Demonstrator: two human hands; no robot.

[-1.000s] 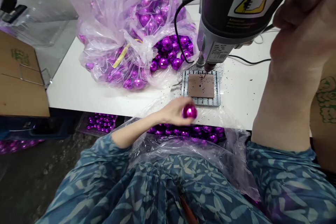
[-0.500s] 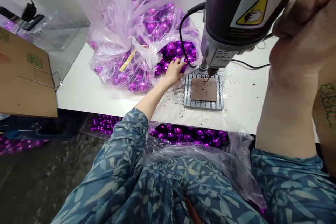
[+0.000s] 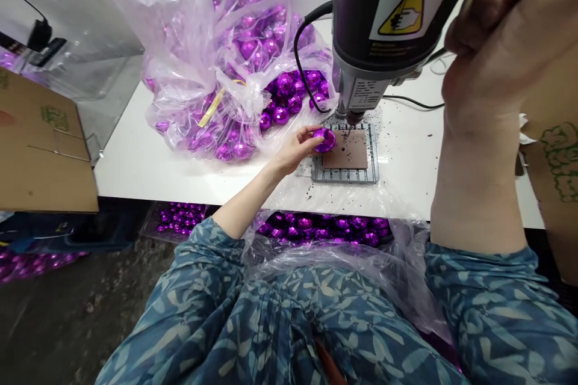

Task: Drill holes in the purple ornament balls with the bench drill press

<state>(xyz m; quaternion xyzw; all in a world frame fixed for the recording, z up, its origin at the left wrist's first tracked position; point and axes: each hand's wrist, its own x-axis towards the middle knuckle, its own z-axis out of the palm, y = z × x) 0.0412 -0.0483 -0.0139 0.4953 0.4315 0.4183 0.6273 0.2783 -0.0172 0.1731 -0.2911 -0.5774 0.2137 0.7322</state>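
Note:
Between the thumb and fingers of my left hand is a shiny purple ball, held over the left edge of a brown square plate. The plate has a small dark hole and lies on a grey slotted metal base among dark shavings. Above it stands a black and grey drill press with a yellow warning sticker. My right hand is raised at the drill's right side, its fingers curled; what they hold is hidden.
An open plastic bag full of purple balls lies left of the drill on the white table. More purple balls are below the table's front edge. Cardboard boxes stand at both sides. A black cable loops beside the drill.
My left hand has come out of the bag, moving right and down to the plate with a purple ball in its fingers. The whole view has shifted slightly.

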